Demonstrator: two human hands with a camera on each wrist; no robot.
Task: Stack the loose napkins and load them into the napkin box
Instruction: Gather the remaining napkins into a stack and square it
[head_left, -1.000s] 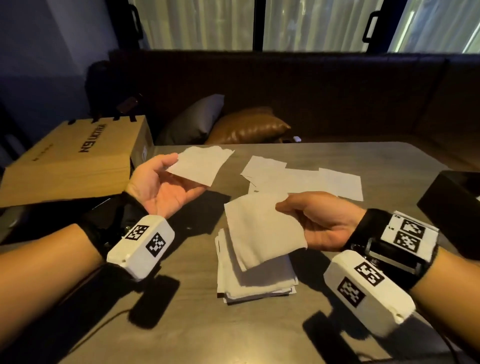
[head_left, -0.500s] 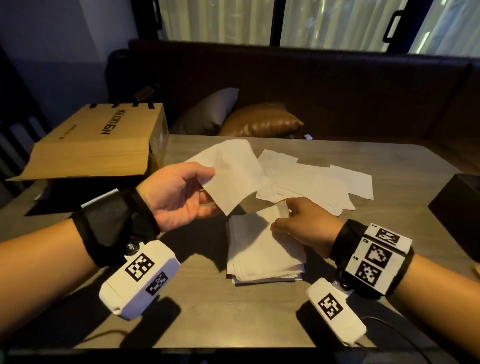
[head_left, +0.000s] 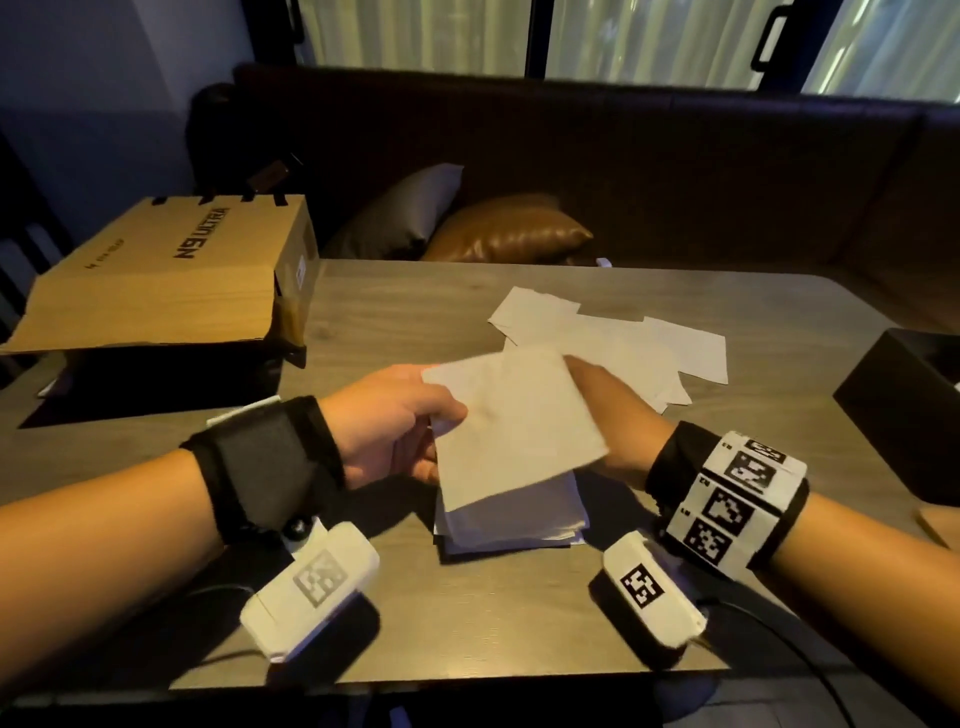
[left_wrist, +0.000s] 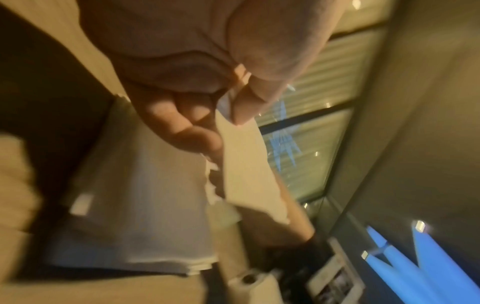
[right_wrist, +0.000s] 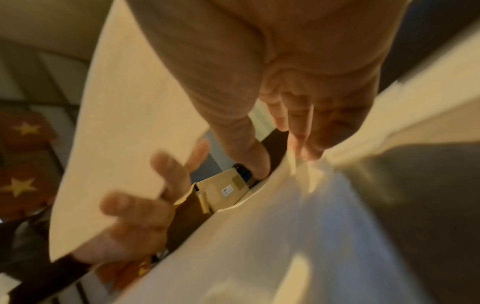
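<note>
My left hand pinches one pale napkin by its left edge between thumb and fingers. The sheet hangs flat just above the napkin stack near the table's front. My right hand sits at the stack's far right edge, partly hidden behind the held napkin. Its fingertips touch the top sheet of the stack, with the thumb apart. Several loose napkins lie spread beyond the stack. The black napkin box stands at the right edge.
A brown cardboard box lies on the table's left side with a flap out. The table is grey wood. Behind it runs a dark sofa with two cushions. A cable trails by my right wrist.
My left hand has carried its napkin right and down, over the stack. My right hand laid its napkin on the stack and stays at the far edge.
</note>
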